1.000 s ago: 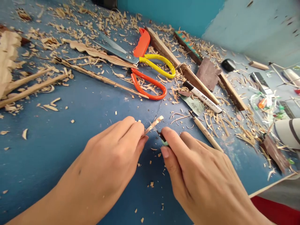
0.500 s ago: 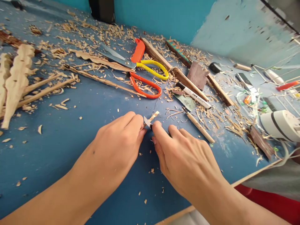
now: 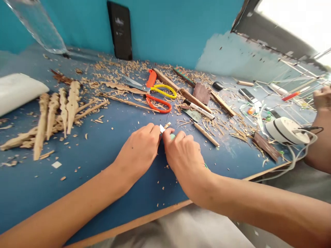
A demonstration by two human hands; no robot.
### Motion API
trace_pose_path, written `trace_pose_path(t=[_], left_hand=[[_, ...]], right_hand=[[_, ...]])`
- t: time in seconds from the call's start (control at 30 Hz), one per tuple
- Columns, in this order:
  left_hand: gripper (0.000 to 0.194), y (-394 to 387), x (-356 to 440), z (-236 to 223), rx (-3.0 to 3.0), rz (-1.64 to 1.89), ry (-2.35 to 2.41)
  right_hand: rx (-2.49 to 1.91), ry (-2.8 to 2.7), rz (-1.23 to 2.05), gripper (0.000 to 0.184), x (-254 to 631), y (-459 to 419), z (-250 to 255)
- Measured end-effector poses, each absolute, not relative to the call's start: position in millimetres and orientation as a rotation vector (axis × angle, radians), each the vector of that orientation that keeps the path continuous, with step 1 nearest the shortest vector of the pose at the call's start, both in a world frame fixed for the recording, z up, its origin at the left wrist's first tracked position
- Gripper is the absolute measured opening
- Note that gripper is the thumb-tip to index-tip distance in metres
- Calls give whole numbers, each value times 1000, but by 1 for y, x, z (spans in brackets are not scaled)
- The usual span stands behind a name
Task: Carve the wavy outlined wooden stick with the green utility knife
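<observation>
My left hand (image 3: 141, 144) is closed around a small wooden piece (image 3: 168, 124), and its pale end pokes out past the fingers. In my right hand (image 3: 182, 151) is a knife with a short bright blade (image 3: 162, 128); bits of green handle show by the index finger and below the palm. The blade lies against or right beside the wood between both hands; exact contact is hidden by the fingers. Just beyond them are scissors (image 3: 163, 111) with red and yellow handles, a white marker (image 3: 199, 109) and a thin wooden-handled tool (image 3: 206, 134).
Carved wooden pieces (image 3: 73, 103) lie at the left near a white object (image 3: 20, 91). A phone (image 3: 120, 31) and clear bottle (image 3: 41, 27) stand at the back. Shavings litter the blue table (image 3: 103, 193). A white corded device (image 3: 284, 130) and another person's arm (image 3: 320, 137) are at right.
The view has tilted up and widened, bringing in the bottle, the whole phone and another person's arm. My hands stay together around the wood and blade, with the right wrist turned.
</observation>
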State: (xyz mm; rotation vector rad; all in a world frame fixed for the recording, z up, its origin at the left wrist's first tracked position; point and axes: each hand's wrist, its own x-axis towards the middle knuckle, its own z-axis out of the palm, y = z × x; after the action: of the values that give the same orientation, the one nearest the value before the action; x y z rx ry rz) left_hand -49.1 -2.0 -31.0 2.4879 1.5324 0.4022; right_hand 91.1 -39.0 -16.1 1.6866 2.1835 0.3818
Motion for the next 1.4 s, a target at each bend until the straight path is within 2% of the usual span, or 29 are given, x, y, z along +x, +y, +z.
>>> trace_pose_path(t=[0.13, 0.23, 0.43, 0.6, 0.83, 1.07, 1.4], left_hand=[[21, -1, -48, -34, 2449, 391, 1607], [18, 0, -48, -38, 2411, 410, 1639], [27, 1, -52, -40, 2359, 549, 1581], [28, -1, -56, -44, 2331, 711, 1512], [25, -3, -58, -45, 2259, 782, 1475], [18, -6, -60, -50, 2255, 784, 1502], [19, -5, -59, -46, 2273, 730, 1554]], right_hand=[[1710, 2256, 300, 48, 96, -36, -17], [1747, 2311, 176, 41, 113, -33, -12], [1672, 2456, -271, 21, 151, -12, 1], [1699, 2462, -424, 23, 157, 2, -8], [1655, 2394, -252, 23, 155, 2, -7], [1640, 2585, -39, 21, 155, -6, -12], [1613, 2478, -29, 30, 152, -8, -10]])
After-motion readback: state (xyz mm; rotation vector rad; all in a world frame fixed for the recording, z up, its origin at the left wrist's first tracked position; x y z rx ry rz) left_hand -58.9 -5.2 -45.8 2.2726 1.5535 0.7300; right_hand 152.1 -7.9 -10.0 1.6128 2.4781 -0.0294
